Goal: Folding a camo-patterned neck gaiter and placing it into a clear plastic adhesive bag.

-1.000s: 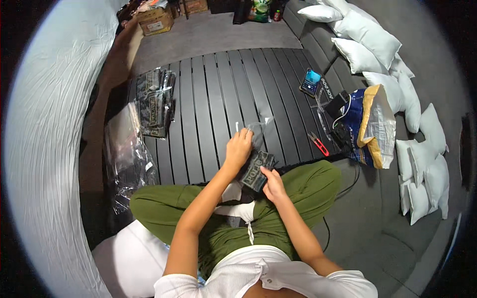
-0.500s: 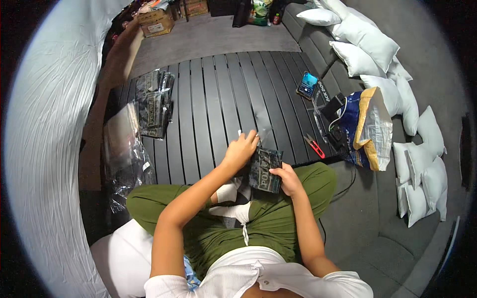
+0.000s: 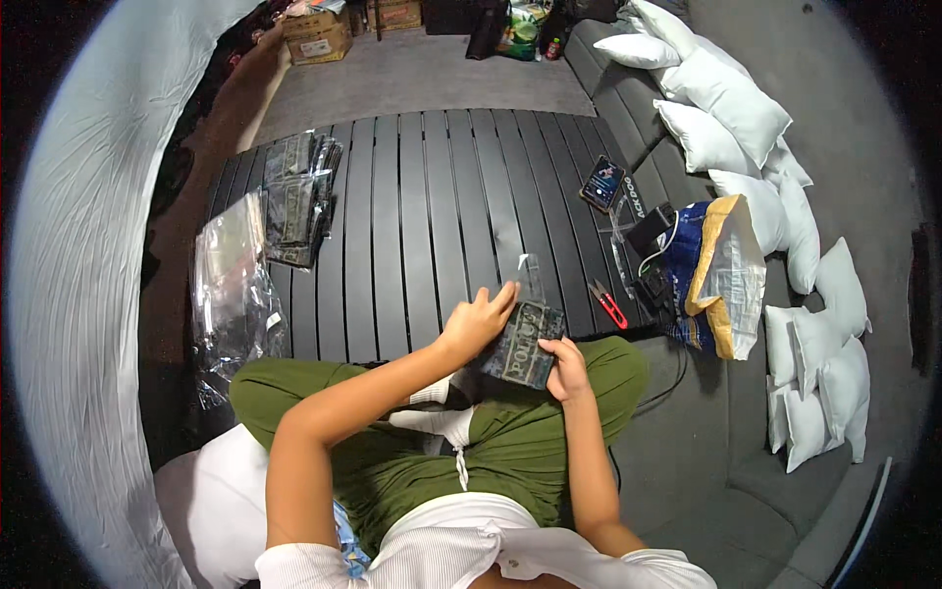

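Over my lap I hold a flat, dark camouflage-patterned piece with lettering (image 3: 525, 348), tilted, in a clear plastic bag. The bag's clear flap (image 3: 530, 275) sticks up past the top of the piece. My right hand (image 3: 566, 371) grips the lower right edge, thumb on the front. My left hand (image 3: 478, 322) is closed at the upper left edge, fingertips against the clear plastic by the flap. At the left of the table lies a stack of similar bagged dark pieces (image 3: 291, 201), and nearer to me a pile of clear plastic bags (image 3: 234, 280).
The black slatted table (image 3: 392, 226) bears red-handled thread snips (image 3: 608, 306) and a phone (image 3: 603, 184) at its right. A blue-and-yellow sack (image 3: 721, 285) stands beside them. White pillows (image 3: 731, 103) line the grey sofa (image 3: 677, 412) on the right. Cardboard boxes (image 3: 319, 39) are at the back.
The bagged piece has tilted clockwise, and its clear flap now stands up more plainly. My left hand has shifted slightly lower along its edge. The view has shifted a little.
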A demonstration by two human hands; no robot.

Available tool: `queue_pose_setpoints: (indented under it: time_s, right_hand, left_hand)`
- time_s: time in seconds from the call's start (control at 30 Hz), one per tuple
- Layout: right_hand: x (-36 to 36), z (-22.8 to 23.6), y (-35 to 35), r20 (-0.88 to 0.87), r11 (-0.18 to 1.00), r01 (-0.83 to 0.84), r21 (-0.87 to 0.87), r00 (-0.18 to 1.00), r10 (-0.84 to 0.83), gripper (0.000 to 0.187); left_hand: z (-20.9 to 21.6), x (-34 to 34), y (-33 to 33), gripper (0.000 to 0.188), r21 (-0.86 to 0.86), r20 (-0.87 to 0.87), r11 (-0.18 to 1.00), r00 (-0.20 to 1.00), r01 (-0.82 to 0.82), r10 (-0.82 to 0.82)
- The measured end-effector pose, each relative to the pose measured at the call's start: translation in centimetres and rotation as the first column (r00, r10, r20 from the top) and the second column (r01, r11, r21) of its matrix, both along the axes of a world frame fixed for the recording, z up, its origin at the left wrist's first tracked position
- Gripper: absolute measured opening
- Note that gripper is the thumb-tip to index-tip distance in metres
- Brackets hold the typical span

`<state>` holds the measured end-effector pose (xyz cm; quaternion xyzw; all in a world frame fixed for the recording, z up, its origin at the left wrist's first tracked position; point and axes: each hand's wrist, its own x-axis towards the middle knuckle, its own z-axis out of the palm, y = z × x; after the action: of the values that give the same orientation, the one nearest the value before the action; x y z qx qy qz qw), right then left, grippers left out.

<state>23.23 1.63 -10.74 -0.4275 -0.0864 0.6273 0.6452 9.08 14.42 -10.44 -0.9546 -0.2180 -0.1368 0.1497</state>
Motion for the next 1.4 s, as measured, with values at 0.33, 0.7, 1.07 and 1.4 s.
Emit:
queue_pose_setpoints:
  time_s: [0.33, 0.7, 1.07, 1.4]
  right_hand:
    - [0.4, 0.2, -0.1, -0.295, 0.975, 0.219, 0.038, 0.935, -0.198, 0.039]
    - [-0.2, 0.1, 0.3, -0.367, 0.968, 0.247, 0.036, 0.904, -0.217, 0.038]
    - [-4.6, -0.7, 1.2, -0.370, 0.935, 0.344, 0.089, 0.883, -0.290, 0.038]
    - [-7.4, 1.0, 1.9, -0.395, 0.961, 0.277, 0.020, 0.885, -0.247, 0.033]
  left_hand:
    - [1.3, -1.1, -0.2, 0.051, -0.228, 0.073, 0.970, 0.995, 0.080, -0.065]
    - [-0.4, -2.8, -1.1, 0.073, -0.784, 0.516, 0.443, 0.853, 0.435, 0.078]
    - [1.4, -2.4, -4.6, 0.069, -0.743, 0.436, 0.581, 0.899, 0.333, 0.044]
    - [2.9, -3.5, -5.6, 0.063, -0.782, 0.264, 0.592, 0.964, 0.198, 0.026]
